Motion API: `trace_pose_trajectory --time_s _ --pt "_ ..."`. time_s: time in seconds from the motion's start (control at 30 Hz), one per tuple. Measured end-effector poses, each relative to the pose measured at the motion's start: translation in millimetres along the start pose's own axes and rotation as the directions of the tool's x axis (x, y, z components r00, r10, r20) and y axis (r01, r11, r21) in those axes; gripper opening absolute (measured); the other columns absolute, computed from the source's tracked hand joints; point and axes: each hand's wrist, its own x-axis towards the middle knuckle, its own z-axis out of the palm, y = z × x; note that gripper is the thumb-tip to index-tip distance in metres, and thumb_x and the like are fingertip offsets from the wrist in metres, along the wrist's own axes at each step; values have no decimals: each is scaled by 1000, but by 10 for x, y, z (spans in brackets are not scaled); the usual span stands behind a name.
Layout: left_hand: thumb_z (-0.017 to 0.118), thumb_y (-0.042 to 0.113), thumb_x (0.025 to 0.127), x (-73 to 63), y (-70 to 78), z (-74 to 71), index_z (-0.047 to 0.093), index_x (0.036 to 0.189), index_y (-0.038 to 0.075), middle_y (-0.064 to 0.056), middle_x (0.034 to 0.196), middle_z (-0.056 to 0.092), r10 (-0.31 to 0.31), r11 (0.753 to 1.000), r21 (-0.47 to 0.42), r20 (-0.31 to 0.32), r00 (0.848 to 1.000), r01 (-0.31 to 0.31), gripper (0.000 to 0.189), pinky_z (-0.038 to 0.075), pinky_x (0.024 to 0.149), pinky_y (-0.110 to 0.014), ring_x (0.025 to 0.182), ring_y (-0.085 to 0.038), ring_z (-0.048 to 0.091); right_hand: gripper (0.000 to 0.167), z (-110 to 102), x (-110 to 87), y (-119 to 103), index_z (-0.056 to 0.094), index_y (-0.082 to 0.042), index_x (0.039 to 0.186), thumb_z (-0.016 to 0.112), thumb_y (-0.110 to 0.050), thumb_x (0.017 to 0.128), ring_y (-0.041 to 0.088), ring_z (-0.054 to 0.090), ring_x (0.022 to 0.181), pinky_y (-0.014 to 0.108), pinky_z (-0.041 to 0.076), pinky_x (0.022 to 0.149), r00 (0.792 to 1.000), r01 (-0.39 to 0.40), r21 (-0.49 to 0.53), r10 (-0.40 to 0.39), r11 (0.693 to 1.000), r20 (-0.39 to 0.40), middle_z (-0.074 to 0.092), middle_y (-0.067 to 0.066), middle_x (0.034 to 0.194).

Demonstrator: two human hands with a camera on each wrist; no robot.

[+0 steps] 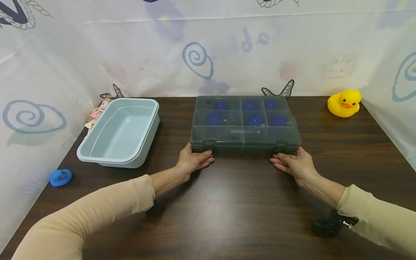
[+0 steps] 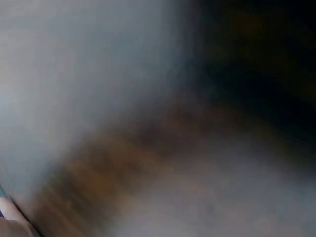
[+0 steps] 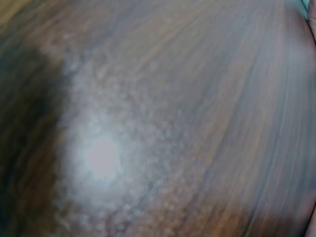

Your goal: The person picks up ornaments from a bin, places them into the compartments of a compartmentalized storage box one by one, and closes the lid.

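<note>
A lidded compartment box [image 1: 245,131] of clear grey plastic sits towards the back of the dark table, its two latches facing me. Through its lid show several blue balls [image 1: 255,120], each in its own compartment in the two back rows. My left hand [image 1: 194,159] holds the box at its front left corner, thumb along the front. At the front right corner my right hand [image 1: 295,164] grips it in the same way. Both wrist views show mostly blurred table, with only a bit of the left hand's fingers [image 2: 12,215] at the lower left corner.
Left of the box stands a pale blue basin [image 1: 143,153]. A small doll [image 1: 96,112] is behind its left side, and a blue toy duck [image 1: 60,177] lies near the left table edge. At the back right is a yellow rubber duck [image 1: 344,103]. White printed cloth surrounds the table.
</note>
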Motion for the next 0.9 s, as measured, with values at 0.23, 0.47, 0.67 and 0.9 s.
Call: trace_pose_trajectory --time_s 0.23,0.47,0.67,0.9 --pt "61 -5 87 1 -9 -7 40 126 11 -9 83 71 -1 999 -49 23 1000 2 46 56 67 -26 71 -13 70 60 26 6 -12 15 -8 144 47 4 94 11 70 75 25 56 72 1000 -17 -3 17 1000 -26 71 -1 81" --pt "61 -5 88 -6 -16 -8 40 126 12 -11 83 71 15 999 -52 22 1000 -14 47 56 65 -25 70 -13 70 45 38 16 -10 29 -16 130 47 5 94 10 70 73 25 56 71 999 -24 16 24 1000 -37 72 -1 79" --pt "61 -4 88 7 -20 -4 39 126 11 -7 79 71 13 999 -46 12 1000 -12 46 56 64 -25 69 -12 69 38 47 15 -15 33 -19 121 47 5 94 10 70 73 25 56 71 999 -27 18 28 999 -44 71 -2 79" --pt "60 -5 88 18 -16 -2 38 128 12 -8 81 70 5 999 -52 16 1000 -4 48 57 66 -27 71 -13 70 44 50 21 -13 29 -15 129 49 4 94 10 70 73 25 56 70 998 -35 4 36 999 -60 71 -2 78"
